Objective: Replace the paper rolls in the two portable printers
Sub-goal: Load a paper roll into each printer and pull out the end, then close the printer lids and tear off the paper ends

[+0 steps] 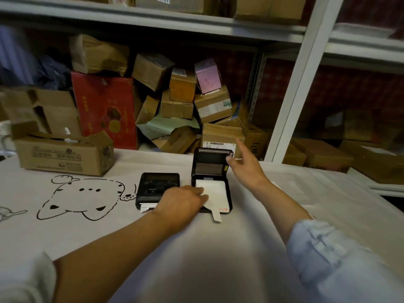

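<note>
Behind printers [211, 178], seemingly taped boxes [213, 104].

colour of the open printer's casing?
Black casing on the open printer, white paper inside; head view.

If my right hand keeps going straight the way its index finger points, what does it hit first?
Probably the cardboard box with the barcode label on the shelf behind the open printer. The right hand points up and away past the raised lid, which its thumb touches; depth is unclear.

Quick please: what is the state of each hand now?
Left hand: open, fingers resting on the paper in the open printer.
Right hand: open, thumb touching the raised lid.
</note>
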`<state>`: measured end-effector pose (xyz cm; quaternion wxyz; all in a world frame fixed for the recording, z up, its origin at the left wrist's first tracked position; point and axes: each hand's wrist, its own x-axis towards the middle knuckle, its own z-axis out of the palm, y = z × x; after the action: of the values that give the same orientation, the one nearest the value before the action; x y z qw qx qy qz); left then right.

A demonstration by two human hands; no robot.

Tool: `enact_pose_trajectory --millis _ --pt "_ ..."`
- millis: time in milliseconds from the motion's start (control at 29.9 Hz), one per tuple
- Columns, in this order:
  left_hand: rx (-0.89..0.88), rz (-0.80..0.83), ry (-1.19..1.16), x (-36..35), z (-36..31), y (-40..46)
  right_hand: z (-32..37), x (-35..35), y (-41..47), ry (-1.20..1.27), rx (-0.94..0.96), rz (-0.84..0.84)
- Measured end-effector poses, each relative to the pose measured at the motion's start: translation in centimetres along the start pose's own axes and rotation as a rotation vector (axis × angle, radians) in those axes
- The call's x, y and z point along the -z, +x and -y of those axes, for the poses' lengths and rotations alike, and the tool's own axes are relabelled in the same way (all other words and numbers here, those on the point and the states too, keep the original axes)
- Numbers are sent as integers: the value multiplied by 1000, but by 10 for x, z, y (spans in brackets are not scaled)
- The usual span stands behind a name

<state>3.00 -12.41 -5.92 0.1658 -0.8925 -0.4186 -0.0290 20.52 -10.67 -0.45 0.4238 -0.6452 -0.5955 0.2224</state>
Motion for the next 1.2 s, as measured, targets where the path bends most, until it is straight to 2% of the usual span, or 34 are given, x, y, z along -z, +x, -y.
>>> enact_pose_trajectory --millis 67,234,367,468,601,768,835,902,935,1035,1136,1202 --pt "-21 -71 2 -4 -1 -3 -1 -6 4 25 -1 36" --pt "-38 -177 -56 -18 -7 -19 -10 -11 -9 216 -27 -148" --pt "-12 -297 -101 -29 -14 -28 -25 -15 -24 267 -140 -123" --pt "-36 -292 -103 -27 -13 -33 -34 -12 -36 228 -210 -54" --pt "-88 -294 -83 -21 -12 -39 -44 -9 -50 120 -197 105" --pt "-145 -350 -74 -23 -7 -43 -45 -8 -55 -106 -130 40" --pt "-139 -317 -71 -25 -6 -44 -46 -7 -55 -54 -139 57" --pt "-38 -306 -158 -23 -6 -46 -46 -6 -54 17 -168 76" --pt "61 -339 -273 -19 -8 -46 -47 -7 -54 33 -183 72" --pt "466 -450 -801 -3 -18 -33 -48 -10 -52 105 -276 29" --pt "747 -191 -1252 7 -26 -8 -44 -11 -50 314 -491 47" --pt "843 -99 -1391 7 -27 7 -41 -9 -47 334 -579 81"
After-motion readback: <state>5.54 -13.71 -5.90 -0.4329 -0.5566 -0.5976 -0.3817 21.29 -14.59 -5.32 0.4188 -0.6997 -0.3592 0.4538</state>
